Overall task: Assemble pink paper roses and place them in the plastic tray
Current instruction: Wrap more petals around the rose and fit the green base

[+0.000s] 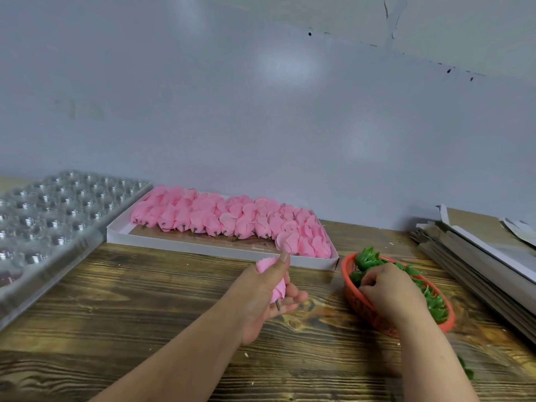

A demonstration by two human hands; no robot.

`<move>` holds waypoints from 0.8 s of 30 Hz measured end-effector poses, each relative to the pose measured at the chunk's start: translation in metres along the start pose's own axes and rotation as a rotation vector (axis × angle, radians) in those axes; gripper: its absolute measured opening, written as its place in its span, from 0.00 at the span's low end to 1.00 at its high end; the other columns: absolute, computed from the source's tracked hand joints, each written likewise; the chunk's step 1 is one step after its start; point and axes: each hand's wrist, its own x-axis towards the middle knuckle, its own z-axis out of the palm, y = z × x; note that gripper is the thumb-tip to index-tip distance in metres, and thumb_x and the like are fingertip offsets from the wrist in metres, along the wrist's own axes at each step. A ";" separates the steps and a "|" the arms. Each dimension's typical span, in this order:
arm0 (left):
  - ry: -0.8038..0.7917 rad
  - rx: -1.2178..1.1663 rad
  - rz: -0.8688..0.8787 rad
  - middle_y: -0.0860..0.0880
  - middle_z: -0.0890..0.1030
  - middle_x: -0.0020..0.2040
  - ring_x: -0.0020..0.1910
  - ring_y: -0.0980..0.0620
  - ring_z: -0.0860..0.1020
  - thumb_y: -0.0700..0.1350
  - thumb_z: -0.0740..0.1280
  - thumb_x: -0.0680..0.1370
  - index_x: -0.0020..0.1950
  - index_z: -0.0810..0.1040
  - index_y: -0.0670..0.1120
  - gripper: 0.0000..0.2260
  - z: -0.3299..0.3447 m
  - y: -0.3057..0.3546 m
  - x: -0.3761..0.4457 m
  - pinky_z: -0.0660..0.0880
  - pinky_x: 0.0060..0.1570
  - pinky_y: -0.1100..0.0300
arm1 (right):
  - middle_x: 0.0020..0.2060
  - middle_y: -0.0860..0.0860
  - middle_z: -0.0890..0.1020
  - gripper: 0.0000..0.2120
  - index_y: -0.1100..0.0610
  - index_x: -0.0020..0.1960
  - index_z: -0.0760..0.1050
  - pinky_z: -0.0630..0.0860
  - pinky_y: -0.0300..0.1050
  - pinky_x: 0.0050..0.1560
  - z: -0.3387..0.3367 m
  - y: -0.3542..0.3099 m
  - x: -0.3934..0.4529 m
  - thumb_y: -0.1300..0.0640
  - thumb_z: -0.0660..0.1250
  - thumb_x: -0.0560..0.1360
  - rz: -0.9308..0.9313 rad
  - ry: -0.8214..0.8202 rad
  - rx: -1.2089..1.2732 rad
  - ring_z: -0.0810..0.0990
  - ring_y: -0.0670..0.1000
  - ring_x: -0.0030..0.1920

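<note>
My left hand point(265, 297) grips a pink paper rose point(266, 266) above the middle of the wooden table, its short dark stem pointing down past my fingers. My right hand point(387, 288) reaches into an orange plastic basket point(365, 307) of green leaf pieces point(435, 304), its curled fingers down among them; whether it holds one is hidden. A white flat box point(179, 245) at the back holds several rows of pink rose heads point(232, 217). The clear plastic tray point(55, 216) with round cups lies at the far left.
A stack of flattened cardboard sheets point(475, 256) lies at the right edge of the wooden table point(145, 314). One green leaf piece point(467, 371) lies loose on the table near my right forearm. A grey wall stands close behind everything.
</note>
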 end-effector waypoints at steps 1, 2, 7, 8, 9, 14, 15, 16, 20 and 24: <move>0.000 0.000 -0.002 0.46 0.81 0.32 0.40 0.47 0.84 0.60 0.68 0.67 0.35 0.76 0.44 0.18 0.000 0.000 0.000 0.79 0.48 0.53 | 0.34 0.48 0.80 0.09 0.50 0.38 0.80 0.74 0.43 0.39 0.001 0.000 0.001 0.61 0.64 0.70 0.004 0.011 0.011 0.78 0.53 0.40; 0.001 -0.001 -0.002 0.46 0.81 0.32 0.40 0.47 0.84 0.60 0.68 0.67 0.35 0.76 0.44 0.18 0.000 0.000 0.000 0.79 0.48 0.53 | 0.34 0.48 0.80 0.09 0.50 0.37 0.79 0.74 0.43 0.39 0.001 0.001 0.002 0.61 0.64 0.70 0.007 0.032 0.024 0.78 0.53 0.40; 0.016 -0.011 -0.003 0.47 0.80 0.31 0.39 0.48 0.84 0.59 0.68 0.68 0.37 0.75 0.44 0.18 0.000 0.001 0.000 0.80 0.47 0.53 | 0.35 0.52 0.80 0.11 0.49 0.33 0.77 0.75 0.48 0.41 -0.002 0.007 0.003 0.61 0.65 0.72 0.017 0.264 0.239 0.78 0.56 0.40; 0.019 -0.011 -0.006 0.47 0.80 0.31 0.39 0.48 0.84 0.59 0.68 0.68 0.38 0.75 0.44 0.18 0.001 0.001 0.000 0.80 0.47 0.53 | 0.33 0.51 0.80 0.12 0.50 0.32 0.76 0.75 0.49 0.41 -0.004 0.008 0.001 0.62 0.66 0.72 0.006 0.302 0.318 0.77 0.55 0.39; 0.022 -0.010 -0.007 0.47 0.81 0.31 0.39 0.48 0.84 0.59 0.68 0.68 0.38 0.75 0.43 0.18 0.001 0.001 0.000 0.80 0.47 0.53 | 0.32 0.50 0.79 0.12 0.51 0.31 0.76 0.74 0.49 0.41 -0.005 0.009 -0.001 0.63 0.66 0.72 -0.003 0.327 0.407 0.76 0.54 0.37; 0.026 -0.004 -0.010 0.47 0.81 0.32 0.40 0.48 0.84 0.59 0.68 0.67 0.39 0.75 0.43 0.18 0.000 0.002 -0.001 0.80 0.47 0.53 | 0.32 0.59 0.80 0.08 0.58 0.39 0.75 0.71 0.45 0.32 -0.007 0.011 -0.007 0.62 0.63 0.77 0.057 0.301 0.886 0.76 0.51 0.27; 0.025 -0.005 -0.010 0.47 0.81 0.32 0.40 0.48 0.84 0.59 0.68 0.67 0.39 0.75 0.43 0.18 0.000 0.003 -0.001 0.80 0.46 0.53 | 0.34 0.59 0.81 0.07 0.59 0.41 0.74 0.70 0.44 0.29 -0.008 0.011 -0.007 0.62 0.62 0.78 0.070 0.270 0.961 0.77 0.49 0.25; 0.025 -0.005 -0.010 0.47 0.81 0.32 0.40 0.48 0.84 0.58 0.68 0.66 0.39 0.75 0.43 0.18 0.001 0.003 -0.001 0.80 0.46 0.53 | 0.35 0.58 0.81 0.07 0.59 0.42 0.73 0.70 0.44 0.28 -0.008 0.010 -0.008 0.62 0.60 0.78 0.076 0.240 1.037 0.79 0.48 0.24; 0.024 -0.004 -0.001 0.47 0.81 0.32 0.39 0.49 0.84 0.58 0.68 0.66 0.38 0.75 0.43 0.18 0.002 0.003 -0.002 0.80 0.43 0.55 | 0.32 0.56 0.81 0.10 0.57 0.40 0.70 0.73 0.42 0.24 -0.009 0.006 -0.009 0.64 0.58 0.79 0.064 0.175 1.260 0.81 0.51 0.27; 0.030 -0.007 -0.003 0.47 0.81 0.32 0.39 0.49 0.84 0.58 0.68 0.66 0.39 0.75 0.43 0.18 0.002 0.003 -0.002 0.80 0.44 0.54 | 0.26 0.55 0.79 0.10 0.58 0.40 0.72 0.77 0.38 0.25 -0.007 0.006 -0.008 0.65 0.59 0.79 0.028 0.158 1.395 0.79 0.49 0.24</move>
